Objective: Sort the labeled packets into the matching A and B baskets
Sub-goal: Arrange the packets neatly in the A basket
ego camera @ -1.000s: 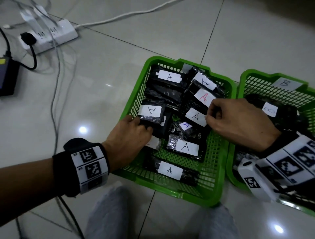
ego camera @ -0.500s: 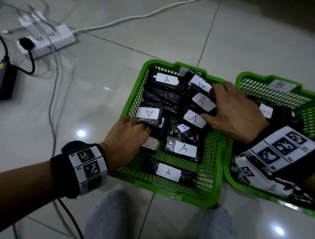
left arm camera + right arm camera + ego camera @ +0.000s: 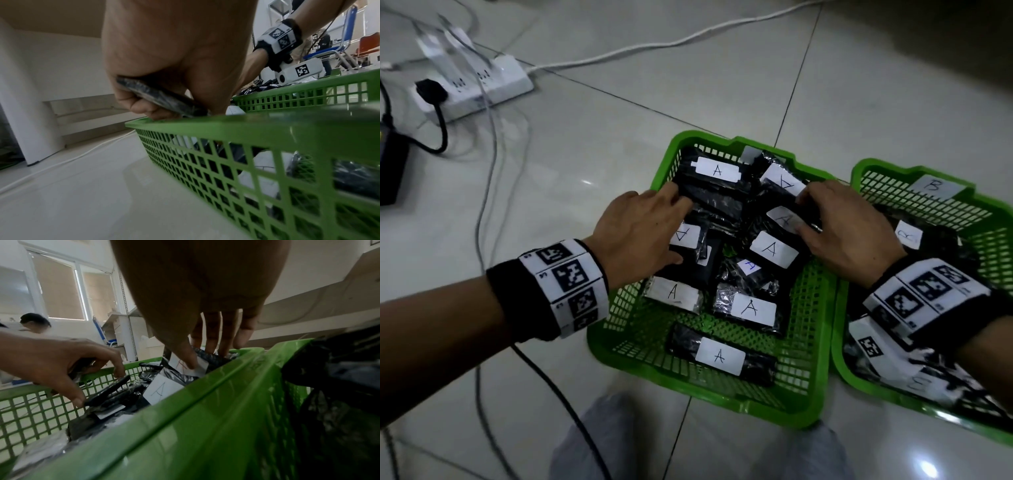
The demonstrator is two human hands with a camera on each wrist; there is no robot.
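Tiled floor (image 3: 619, 137), A basket (image 3: 822, 308); left-wrist view alone: left grip (image 3: 174, 65) around dark packet (image 3: 160, 97); right grip (image 3: 849, 229) unclear.

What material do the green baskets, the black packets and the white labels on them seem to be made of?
Green lattice baskets: moulded plastic by the look, with a smooth rim that reflects light. Black packets: probably thin plastic film or foil, crinkled with glossy highlights. White rectangular labels: likely matte paper stickers, since the handwritten letters look like pen ink.
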